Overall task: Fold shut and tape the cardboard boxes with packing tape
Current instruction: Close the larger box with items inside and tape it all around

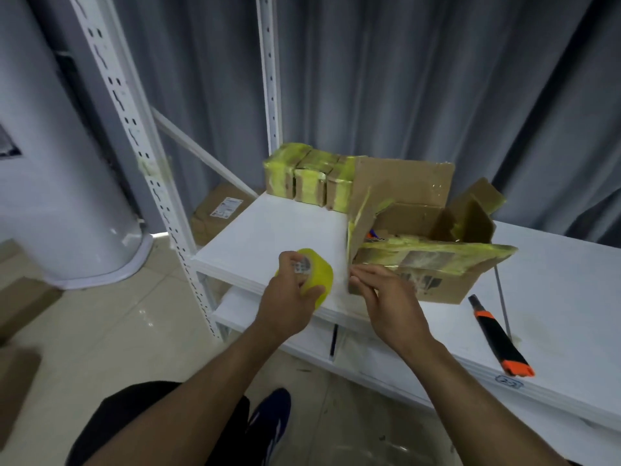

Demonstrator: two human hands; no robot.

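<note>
A large cardboard box (433,284) with yellow-green tape remnants sits on the white shelf (268,237). Its back and side flaps stand up, and the front flap lies folded over. My left hand (285,301) grips a yellow tape roll (316,274) just left of the box. My right hand (386,297) is at the box's near left corner with its fingers extended; a faint clear strip of tape seems to run from the roll to it. Three small taped boxes (309,183) stand in a row behind.
A black and orange utility knife (500,338) lies on the shelf to the right of the box, beside a thin metal rod (502,304). White perforated shelf uprights (148,163) rise at left. Another carton (218,213) rests on the floor behind, with grey curtains beyond.
</note>
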